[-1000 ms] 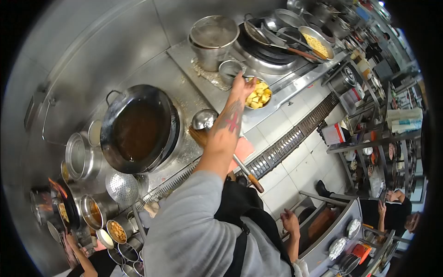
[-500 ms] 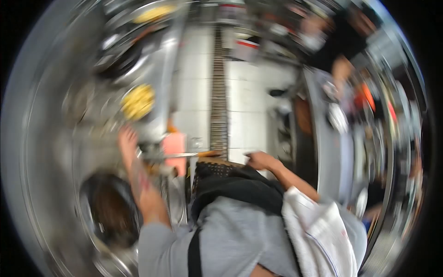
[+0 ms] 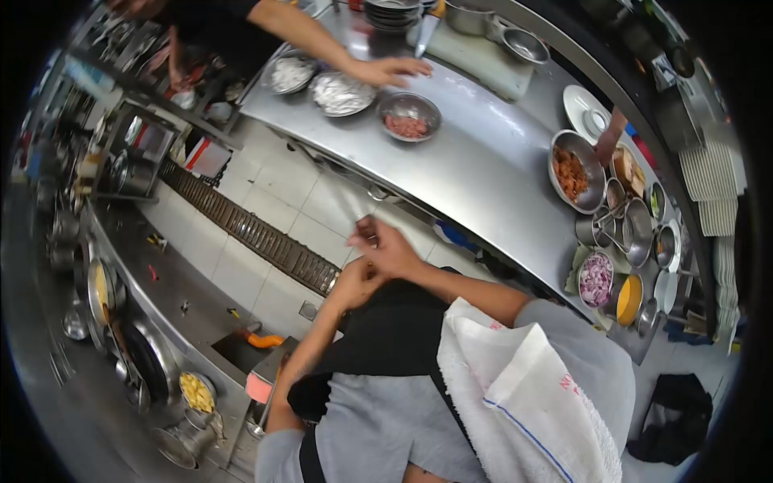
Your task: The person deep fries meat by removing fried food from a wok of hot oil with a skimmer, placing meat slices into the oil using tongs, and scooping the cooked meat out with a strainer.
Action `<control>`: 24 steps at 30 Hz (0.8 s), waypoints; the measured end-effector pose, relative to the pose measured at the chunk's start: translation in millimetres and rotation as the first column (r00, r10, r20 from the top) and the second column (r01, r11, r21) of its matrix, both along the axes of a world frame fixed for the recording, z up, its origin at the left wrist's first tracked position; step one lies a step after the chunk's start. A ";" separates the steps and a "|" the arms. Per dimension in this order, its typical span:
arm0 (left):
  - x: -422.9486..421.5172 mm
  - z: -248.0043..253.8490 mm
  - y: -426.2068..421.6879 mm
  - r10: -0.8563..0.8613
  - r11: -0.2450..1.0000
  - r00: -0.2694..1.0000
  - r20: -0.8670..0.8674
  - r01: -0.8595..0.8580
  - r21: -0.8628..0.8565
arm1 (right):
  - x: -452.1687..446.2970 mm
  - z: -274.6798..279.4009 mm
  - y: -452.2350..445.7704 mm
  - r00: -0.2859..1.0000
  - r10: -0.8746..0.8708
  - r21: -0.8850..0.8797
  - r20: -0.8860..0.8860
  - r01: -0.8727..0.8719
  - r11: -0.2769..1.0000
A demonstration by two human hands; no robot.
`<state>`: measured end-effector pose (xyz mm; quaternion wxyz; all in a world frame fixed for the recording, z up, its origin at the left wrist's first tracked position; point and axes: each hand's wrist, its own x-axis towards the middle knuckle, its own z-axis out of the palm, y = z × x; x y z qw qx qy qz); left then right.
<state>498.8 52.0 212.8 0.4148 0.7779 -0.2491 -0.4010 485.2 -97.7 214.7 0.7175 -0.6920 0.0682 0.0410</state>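
Note:
My right hand [image 3: 391, 248] and my left hand [image 3: 356, 283] meet in front of my black apron [image 3: 386, 322], above the tiled floor. The fingers of both are curled, and anything between them is too small or hidden to make out. Ahead, on the steel table [image 3: 475, 193], stands a metal bowl [image 3: 433, 111] of raw minced meat [image 3: 406, 126]. Beside it are two bowls with white contents. A co-worker's hand [image 3: 390, 71] reaches over them, fingers spread. A white towel [image 3: 515, 378] hangs over my right shoulder.
At right, another person's hand [image 3: 612, 143] touches a bowl of orange-brown food [image 3: 570, 175]. Chopped red onion [image 3: 596, 279] and a yellow-orange liquid [image 3: 630, 299] stand nearer. A floor drain grate [image 3: 250, 232] crosses the tiles. Pans and yellow pieces [image 3: 196, 391] occupy the left counter.
My view has swung right, from the stove side toward the steel table. My left hand has left the left counter and come together with my right hand before my body.

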 end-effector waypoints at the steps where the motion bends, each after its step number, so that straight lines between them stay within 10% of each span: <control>1: 13.5 18.7 -29.4 -0.126 0.990 0.990 -0.069 0.130 0.060 | -6.5 -11.0 -28.6 0.986 -0.138 0.016 0.095 0.138 0.990; 3: 48.1 -32.0 -68.8 -0.224 0.959 0.974 0.012 0.223 -0.176 | -22.8 -4.0 -90.6 0.907 -0.384 -0.236 -0.174 0.340 0.910; 5: 93.9 -43.2 -122.0 0.161 0.962 0.912 -0.378 -0.230 -0.145 | -41.0 -5.0 -148.5 0.797 -0.541 -0.138 -0.268 0.525 0.840; 7: 140.9 -50.1 -180.3 0.406 0.775 0.546 -0.733 -0.630 -0.040 | -59.3 -3.7 -191.8 0.716 -0.668 -0.181 -0.204 0.642 0.745; 9: 164.2 -51.9 -210.1 0.437 0.696 0.510 -0.741 -0.713 -0.080 | -63.5 26.6 -211.9 0.631 -0.734 -0.154 -0.253 0.722 0.674; 11: 180.5 -90.3 -222.2 0.548 0.565 0.614 -0.567 -0.772 -0.290 | -60.7 47.2 -221.5 0.644 -0.703 -0.082 -0.302 0.717 0.692; 12: 185.5 -111.6 -211.6 0.370 0.916 0.914 0.163 -0.331 -0.227 | -53.8 51.8 -220.0 0.672 -0.656 -0.035 -0.343 0.689 0.724; 13: 191.9 -128.1 -194.1 -0.171 0.964 0.708 0.685 -0.023 0.265 | -46.7 49.7 -216.8 0.718 -0.614 0.020 -0.328 0.655 0.755; 14: 168.9 -134.5 -180.3 -0.050 0.955 0.700 0.713 -0.176 0.240 | -34.6 41.0 -211.4 0.724 -0.586 0.016 -0.363 0.634 0.773; 15: 142.3 -123.5 -150.6 0.454 0.889 0.872 0.183 -0.429 -0.159 | -13.2 42.0 -193.3 0.738 -0.528 0.048 -0.421 0.599 0.799; 16: 115.7 -111.9 -122.7 0.658 0.450 0.591 -0.467 -0.806 -0.385 | 1.3 32.6 -188.5 0.775 -0.388 0.036 -0.500 0.466 0.884; 20: 3.1 -99.5 36.3 0.840 0.115 0.162 -0.517 -0.986 -0.122 | 50.8 16.3 -96.6 0.888 0.281 0.049 -0.365 -0.282 0.958; 24: -157.8 -66.4 182.2 0.941 -0.279 -0.225 -0.254 -0.939 -0.200 | 61.9 26.6 31.7 0.604 0.775 -0.067 -0.185 -0.795 0.603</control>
